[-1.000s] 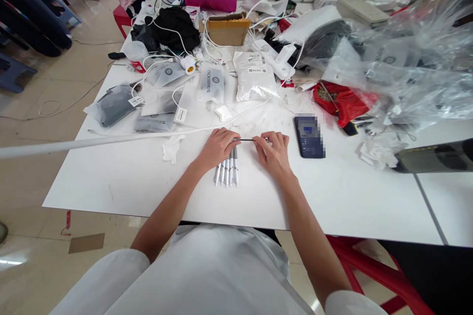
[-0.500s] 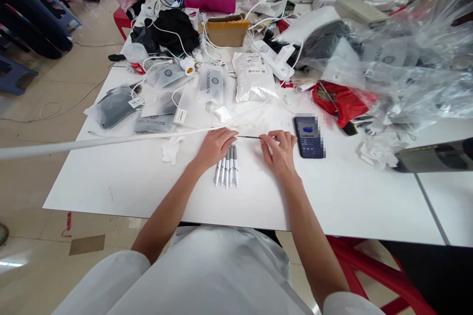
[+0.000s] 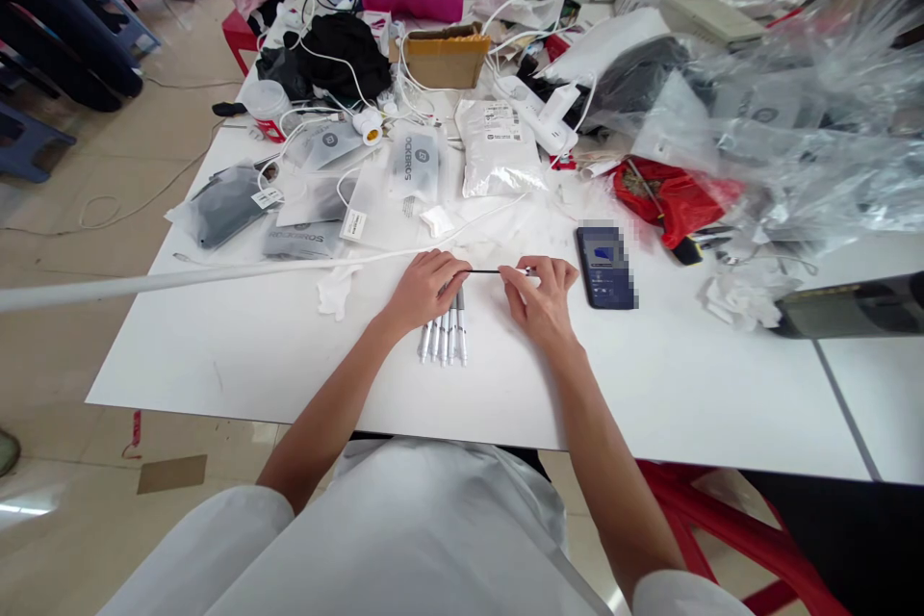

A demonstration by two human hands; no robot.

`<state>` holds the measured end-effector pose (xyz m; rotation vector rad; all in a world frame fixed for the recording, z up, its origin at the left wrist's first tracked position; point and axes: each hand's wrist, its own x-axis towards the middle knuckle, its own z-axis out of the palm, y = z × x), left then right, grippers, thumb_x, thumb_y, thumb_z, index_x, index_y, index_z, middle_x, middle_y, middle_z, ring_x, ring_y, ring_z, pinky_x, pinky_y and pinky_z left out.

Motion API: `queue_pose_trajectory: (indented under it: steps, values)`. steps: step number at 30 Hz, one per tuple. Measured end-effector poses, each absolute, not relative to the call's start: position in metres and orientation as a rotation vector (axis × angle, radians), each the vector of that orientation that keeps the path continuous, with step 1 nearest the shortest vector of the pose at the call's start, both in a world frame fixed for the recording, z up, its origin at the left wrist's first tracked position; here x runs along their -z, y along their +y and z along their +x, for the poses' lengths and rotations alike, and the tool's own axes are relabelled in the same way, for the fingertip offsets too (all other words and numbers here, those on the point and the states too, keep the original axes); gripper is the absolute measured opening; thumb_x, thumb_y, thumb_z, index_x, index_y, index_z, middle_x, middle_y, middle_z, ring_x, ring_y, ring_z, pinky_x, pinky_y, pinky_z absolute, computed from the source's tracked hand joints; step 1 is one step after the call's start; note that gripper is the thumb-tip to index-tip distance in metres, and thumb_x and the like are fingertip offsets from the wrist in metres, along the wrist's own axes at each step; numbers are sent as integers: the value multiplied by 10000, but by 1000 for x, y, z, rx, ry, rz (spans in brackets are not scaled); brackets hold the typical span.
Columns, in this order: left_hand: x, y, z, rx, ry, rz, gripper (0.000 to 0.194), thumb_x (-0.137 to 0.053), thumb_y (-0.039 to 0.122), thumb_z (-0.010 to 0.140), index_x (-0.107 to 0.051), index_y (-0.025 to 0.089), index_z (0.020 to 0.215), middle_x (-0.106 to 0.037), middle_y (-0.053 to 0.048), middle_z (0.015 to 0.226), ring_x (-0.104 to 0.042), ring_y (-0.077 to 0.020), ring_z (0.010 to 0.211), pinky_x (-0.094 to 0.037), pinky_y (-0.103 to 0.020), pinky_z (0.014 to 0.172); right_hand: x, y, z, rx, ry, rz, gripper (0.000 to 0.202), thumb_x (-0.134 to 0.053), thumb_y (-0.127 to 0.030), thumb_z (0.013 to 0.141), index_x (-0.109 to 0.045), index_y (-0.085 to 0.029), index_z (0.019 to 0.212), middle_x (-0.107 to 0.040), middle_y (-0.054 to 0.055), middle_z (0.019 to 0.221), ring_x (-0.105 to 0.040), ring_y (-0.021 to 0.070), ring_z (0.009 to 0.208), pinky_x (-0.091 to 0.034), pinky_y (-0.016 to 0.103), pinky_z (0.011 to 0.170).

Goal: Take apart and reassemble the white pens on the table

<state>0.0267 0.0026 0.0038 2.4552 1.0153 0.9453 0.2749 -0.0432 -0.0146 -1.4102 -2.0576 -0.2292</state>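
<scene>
A thin dark pen refill [image 3: 485, 270] spans the gap between my hands, level above the white table. My left hand [image 3: 424, 291] is closed, its thumb and fingertips pinching the left end. My right hand [image 3: 543, 300] is closed too, pinching a white pen barrel [image 3: 530, 272] at the refill's right end; the fingers cover much of it. Whether the refill sits inside the barrel, I cannot tell. Just below my left hand, several white-and-grey pens [image 3: 444, 337] lie side by side, their upper ends partly hidden by that hand.
A phone [image 3: 607, 268] lies right of my right hand. Behind are packaged pouches [image 3: 415, 164], a white parcel [image 3: 500, 149] and a red bag [image 3: 675, 197]. A white cable [image 3: 180, 281] crosses at left. A dark cylinder [image 3: 852, 303] lies at right. Another person sits at upper left.
My right fingers have shifted slightly left along the refill, and more of the white barrel shows. My left hand has edged slightly right. The row of pens stays put.
</scene>
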Motion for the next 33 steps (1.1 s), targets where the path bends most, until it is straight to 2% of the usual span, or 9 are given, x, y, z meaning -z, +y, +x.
queue_pose_trajectory:
  steps: [10,33]
  values:
    - [-9,5,22,-1042,1044,2385,254,-447,300,1157,-673,208,1086,-745,-52,941,-669,-200,878,-489,-371,875,14,-41,288,290,-1939,-1465,252,-578,-151,1010,-707,-317,1150,-626,83,1115,-534,254,1021,-313,469,947]
    - [2,7,23,-955,994,2391,245,-508,342,1144,-704,215,1219,-793,-72,1040,-710,-229,1020,-497,-413,979,15,-43,282,183,-2040,-1451,294,-590,-151,994,-692,-329,1204,-641,93,1177,-540,268,1046,-314,480,961]
